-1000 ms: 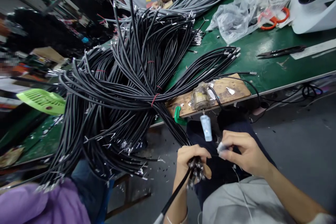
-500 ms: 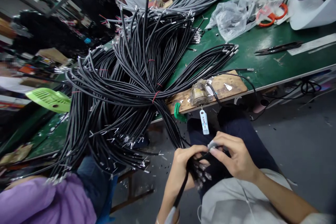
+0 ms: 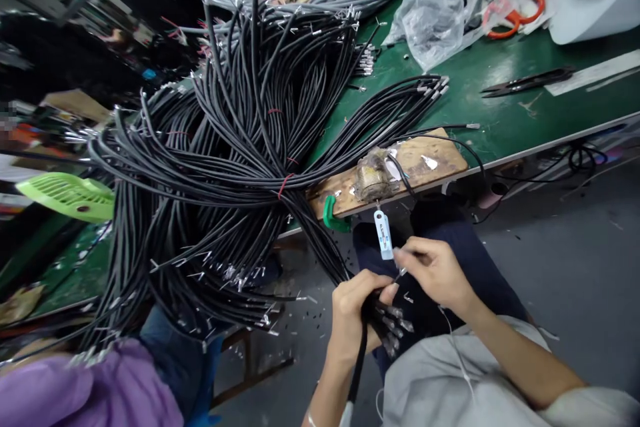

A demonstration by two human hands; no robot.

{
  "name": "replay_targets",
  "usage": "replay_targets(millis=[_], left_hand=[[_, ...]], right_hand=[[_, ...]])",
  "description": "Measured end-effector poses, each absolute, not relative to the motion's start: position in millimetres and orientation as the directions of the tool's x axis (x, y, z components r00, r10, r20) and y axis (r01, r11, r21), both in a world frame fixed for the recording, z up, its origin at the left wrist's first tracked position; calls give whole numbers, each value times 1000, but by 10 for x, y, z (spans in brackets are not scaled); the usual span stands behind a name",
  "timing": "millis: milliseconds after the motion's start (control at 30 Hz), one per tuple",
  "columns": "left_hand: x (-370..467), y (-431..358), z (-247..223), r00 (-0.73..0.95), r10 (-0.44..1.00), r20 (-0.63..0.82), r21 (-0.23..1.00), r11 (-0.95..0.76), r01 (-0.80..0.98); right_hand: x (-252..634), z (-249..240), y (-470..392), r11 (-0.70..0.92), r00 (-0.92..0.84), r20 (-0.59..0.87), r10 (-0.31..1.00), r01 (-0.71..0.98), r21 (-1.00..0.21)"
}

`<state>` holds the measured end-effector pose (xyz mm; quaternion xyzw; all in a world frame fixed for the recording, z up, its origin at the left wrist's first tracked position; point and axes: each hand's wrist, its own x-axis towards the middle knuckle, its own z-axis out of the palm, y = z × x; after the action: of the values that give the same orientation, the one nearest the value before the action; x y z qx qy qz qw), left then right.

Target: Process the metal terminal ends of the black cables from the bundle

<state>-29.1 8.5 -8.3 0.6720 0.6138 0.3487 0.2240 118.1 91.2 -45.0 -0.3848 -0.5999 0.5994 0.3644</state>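
My left hand (image 3: 357, 300) is closed around a bundle of black cables (image 3: 327, 250) that runs down from the table. Several cable ends with clear or silvery tips (image 3: 393, 327) stick out below its fingers. One single cable end (image 3: 401, 273) points up from between its thumb and forefinger. Right by that tip, my right hand (image 3: 437, 273) has its thumb and forefinger pinched together; the fingertips are blurred, and what lies between them is hard to make out. A light blue tag-like piece (image 3: 383, 235) hangs just above, from a tape-wrapped device (image 3: 374, 177) on a wooden board (image 3: 440, 147).
A large heap of black cables (image 3: 240, 173) covers the left of the green table (image 3: 505, 67). A green clamp (image 3: 335, 215) grips the board. Orange-handled scissors (image 3: 515, 17), thread snips (image 3: 527, 82) and a plastic bag (image 3: 435, 23) lie behind. A person in purple (image 3: 115, 387) sits at left.
My right hand's fingertips have shifted slightly up and away from the cable tip, which now shows below them. The camera view has shifted slightly. My left hand keeps its grip on the bundle.
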Motion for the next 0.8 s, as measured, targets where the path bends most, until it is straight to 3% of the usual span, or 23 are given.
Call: replay_targets(millis=[67,167,267,367,467,533,633,733,800], left_hand=[[-273,87,-97,-50,970,239,727,-144,671],[-239,113,-105,-66,960,271,736,-163,657],[-202,140,-113,-93,957,273,736,-146,661],[-174,130,-143,-173,941,291,742,-108,661],[-175,95,-171,-215,921,324,776,-129,617],[-190,79,-159,-202,922,331,802,-163,574],[-215,84,-82,-157,934,322,798,-178,576],[-234,108,2,-107,958,265,756,-137,640],[-249,121,21,-81,968,236,749,-129,650]], right_hand=[[1259,-414,987,-79,-509,-43,860,-49,-996],[1322,-355,1023,16,-634,37,772,-39,-999],[1243,-369,927,59,-512,91,854,-79,-995],[1071,-446,759,-170,-384,-30,923,-336,-926],[929,-511,627,-540,-563,-195,803,-550,-637],[893,-537,596,-653,-673,-178,718,-561,-509],[933,-569,650,-505,-604,-51,795,-614,-606],[1020,-601,768,-171,-501,163,850,-556,-814],[1043,-615,811,13,-477,282,832,-492,-870]])
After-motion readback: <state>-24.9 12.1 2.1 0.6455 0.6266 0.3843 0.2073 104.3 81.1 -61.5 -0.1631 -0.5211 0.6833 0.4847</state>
